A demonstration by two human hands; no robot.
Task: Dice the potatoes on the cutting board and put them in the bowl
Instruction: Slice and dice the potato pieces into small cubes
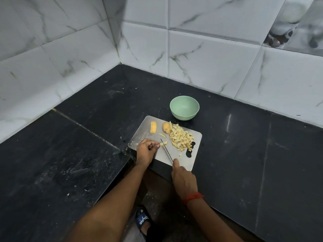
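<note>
The cutting board point(181, 161) is lying at the table's point(244, 154) near edge, where that edge steps inward. The green bowl point(183, 115) is standing just beyond the board's far edge, holding nothing visible.

The left hand point(146, 151) is pinching short potato strips point(164, 143) against the board, fingers curled. The right hand point(183, 179) is gripping the knife point(167, 151) by its handle – the blade tip is resting at the strips.

A pile of diced potato point(181, 138) is lying along the board's right side. A potato chunk point(166, 127) is touching the pile near the far edge – another piece point(153, 127) is lying apart, toward the far left corner. One loose strip point(162, 135) is lying between them and the left hand.
</note>
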